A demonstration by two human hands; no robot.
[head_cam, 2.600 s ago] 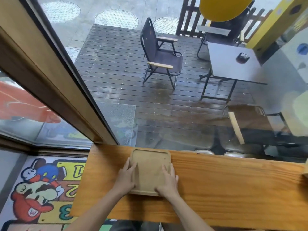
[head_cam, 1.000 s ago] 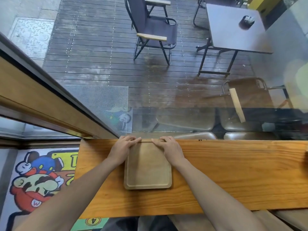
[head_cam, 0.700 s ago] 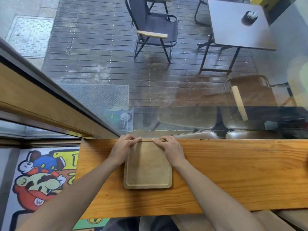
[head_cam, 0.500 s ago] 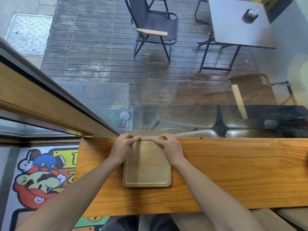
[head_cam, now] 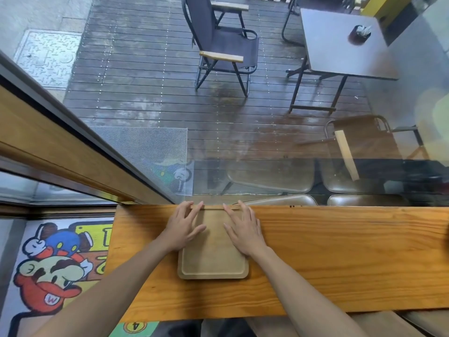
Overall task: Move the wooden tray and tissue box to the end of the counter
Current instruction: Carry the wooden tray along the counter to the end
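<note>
The wooden tray (head_cam: pixel 213 260) lies flat on the wooden counter (head_cam: pixel 340 251), near its left end, with its far rim against the window glass. My left hand (head_cam: pixel 183 227) rests on the tray's far left part, fingers spread, fingertips at the far rim. Over on the far right part lies my right hand (head_cam: pixel 243 229), flat, with its fingers apart. Neither hand grips the rim. The tissue box is not in view.
The counter's left end (head_cam: pixel 116 239) is a short way left of the tray, above a cartoon floor mat (head_cam: pixel 56 263). Window glass (head_cam: pixel 243 142) runs along the far edge. Brown stool seats (head_cam: pixel 279 199) show below it. A small dark shape touches the right border.
Both hands have let go of the tray's far rim: the fingers uncurled and now lie spread on the tray. The tray stays against the glass.
</note>
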